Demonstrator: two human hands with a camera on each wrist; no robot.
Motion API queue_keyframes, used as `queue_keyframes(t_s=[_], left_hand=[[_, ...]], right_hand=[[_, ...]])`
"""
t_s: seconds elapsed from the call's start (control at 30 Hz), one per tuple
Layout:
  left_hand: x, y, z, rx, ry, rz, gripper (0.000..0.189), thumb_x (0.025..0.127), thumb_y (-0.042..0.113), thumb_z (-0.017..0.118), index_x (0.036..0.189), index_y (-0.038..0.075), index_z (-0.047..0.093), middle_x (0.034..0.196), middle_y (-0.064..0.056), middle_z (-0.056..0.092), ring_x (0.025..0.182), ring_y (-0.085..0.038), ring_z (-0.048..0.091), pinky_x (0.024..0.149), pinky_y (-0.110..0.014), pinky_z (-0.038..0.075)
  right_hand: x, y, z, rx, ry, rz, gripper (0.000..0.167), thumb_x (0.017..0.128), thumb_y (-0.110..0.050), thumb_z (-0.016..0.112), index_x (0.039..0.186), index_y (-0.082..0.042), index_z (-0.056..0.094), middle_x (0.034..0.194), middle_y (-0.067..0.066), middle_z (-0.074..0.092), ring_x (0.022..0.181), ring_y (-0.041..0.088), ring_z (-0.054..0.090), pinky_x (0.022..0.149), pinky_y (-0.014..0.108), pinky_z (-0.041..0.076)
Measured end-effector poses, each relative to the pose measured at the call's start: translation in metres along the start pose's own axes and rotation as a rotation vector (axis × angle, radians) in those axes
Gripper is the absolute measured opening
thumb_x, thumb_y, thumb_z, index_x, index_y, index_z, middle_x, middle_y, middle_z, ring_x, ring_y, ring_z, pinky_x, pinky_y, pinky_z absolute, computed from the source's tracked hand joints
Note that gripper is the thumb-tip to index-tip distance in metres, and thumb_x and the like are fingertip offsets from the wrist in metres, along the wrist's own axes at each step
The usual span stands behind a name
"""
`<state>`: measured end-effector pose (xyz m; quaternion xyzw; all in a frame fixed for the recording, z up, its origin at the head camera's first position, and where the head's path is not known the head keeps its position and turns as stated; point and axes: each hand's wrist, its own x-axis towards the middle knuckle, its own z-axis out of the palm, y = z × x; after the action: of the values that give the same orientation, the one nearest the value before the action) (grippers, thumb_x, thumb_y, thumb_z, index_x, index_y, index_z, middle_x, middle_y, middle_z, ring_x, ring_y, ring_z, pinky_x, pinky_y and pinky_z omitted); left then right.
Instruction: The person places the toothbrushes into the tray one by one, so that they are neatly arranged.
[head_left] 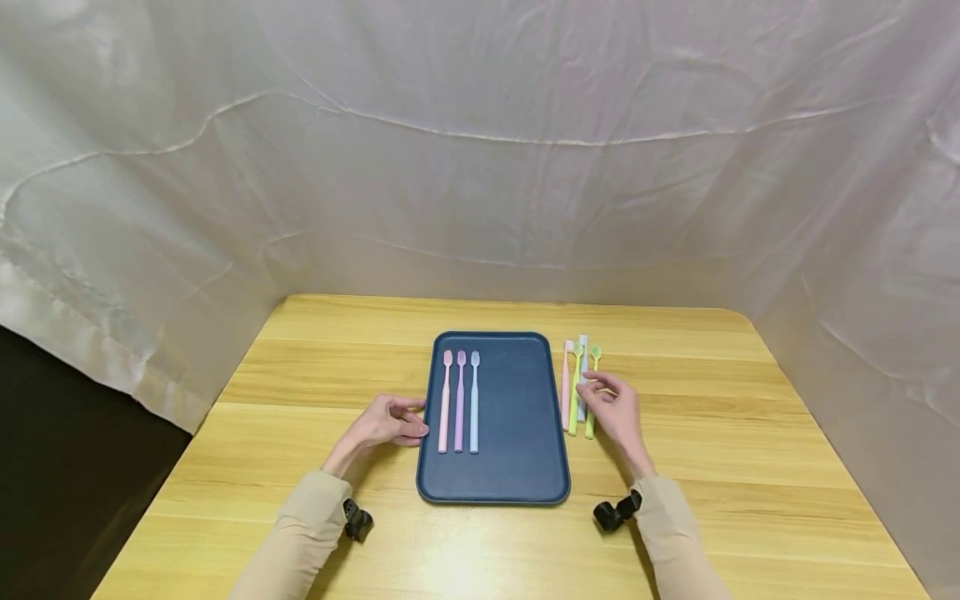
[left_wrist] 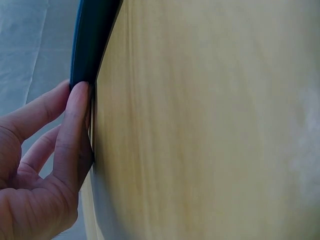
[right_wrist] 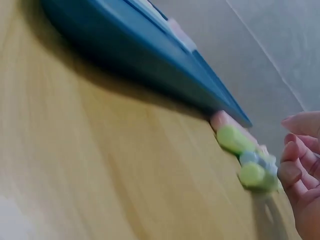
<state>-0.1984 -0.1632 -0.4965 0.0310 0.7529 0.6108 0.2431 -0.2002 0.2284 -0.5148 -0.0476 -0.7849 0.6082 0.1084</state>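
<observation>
A dark blue tray (head_left: 517, 417) lies on the table with three toothbrushes side by side on its left half: a pink toothbrush (head_left: 445, 404), a purple toothbrush (head_left: 460, 404) and a light blue toothbrush (head_left: 474, 404). My left hand (head_left: 392, 422) pinches the tray's left rim between thumb and fingers, seen close in the left wrist view. Just right of the tray lie several more toothbrushes, including a pink toothbrush (head_left: 566, 392), a yellow-green toothbrush (head_left: 576, 400) and a pale blue one, partly overlapping. Over the rightmost green toothbrush (head_left: 589, 425) hovers my right hand (head_left: 615, 412), fingers loosely bent, holding nothing.
The wooden table (head_left: 712, 467) runs back to a pale hanging curtain (head_left: 510, 192) on its far side and both flanks. A black wrist camera (head_left: 357, 521) sits at my left sleeve and another wrist camera (head_left: 611, 514) at my right.
</observation>
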Motion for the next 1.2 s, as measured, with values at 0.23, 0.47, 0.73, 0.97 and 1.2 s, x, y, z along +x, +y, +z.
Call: queue_keyframes(t_s=[0.23,0.47,0.73,0.97,1.2], left_hand=[[0.000,0.000,-0.001,-0.002,-0.004,0.004,0.064,0.086,-0.007,0.072,0.142,-0.015,0.044,0.093,-0.014,0.072,0.077,-0.014,0.073,0.078,-0.033,0.068],[0.000,-0.001,-0.002,-0.006,-0.028,0.026,0.065,0.086,-0.007,0.072,0.143,-0.017,0.042,0.090,-0.010,0.072,0.075,-0.012,0.072,0.077,-0.031,0.068],[0.000,-0.002,-0.002,-0.005,-0.024,0.028,0.064,0.086,-0.007,0.072,0.142,-0.016,0.042,0.088,-0.009,0.071,0.074,-0.012,0.071,0.076,-0.031,0.068],[0.000,-0.001,-0.001,-0.004,-0.017,0.020,0.063,0.086,-0.007,0.071,0.142,-0.016,0.043,0.089,-0.010,0.071,0.074,-0.012,0.072,0.077,-0.031,0.068],[0.000,-0.001,-0.002,-0.002,-0.017,0.021,0.063,0.086,-0.007,0.071,0.142,-0.016,0.044,0.090,-0.011,0.071,0.075,-0.013,0.072,0.077,-0.032,0.068]], right_hand=[[0.002,0.004,-0.013,0.018,-0.001,0.091,0.035,0.090,-0.002,0.072,0.122,0.009,0.065,0.084,0.000,0.064,0.066,0.002,0.059,0.056,0.011,0.053],[0.003,0.012,-0.016,-0.042,0.005,0.052,0.032,0.090,-0.005,0.074,0.119,0.007,0.067,0.082,0.002,0.063,0.065,0.003,0.058,0.056,0.010,0.051],[0.003,0.016,-0.016,-0.117,-0.009,0.014,0.034,0.089,-0.010,0.076,0.119,0.003,0.067,0.085,0.004,0.065,0.066,0.003,0.060,0.061,0.011,0.054],[0.003,0.016,-0.018,-0.160,-0.018,0.042,0.037,0.090,-0.012,0.075,0.122,0.004,0.066,0.089,0.010,0.067,0.066,-0.001,0.058,0.061,0.009,0.053],[0.003,0.013,-0.020,-0.151,-0.040,0.058,0.041,0.090,-0.013,0.075,0.125,0.005,0.064,0.096,0.014,0.067,0.068,-0.002,0.059,0.061,0.009,0.053]])
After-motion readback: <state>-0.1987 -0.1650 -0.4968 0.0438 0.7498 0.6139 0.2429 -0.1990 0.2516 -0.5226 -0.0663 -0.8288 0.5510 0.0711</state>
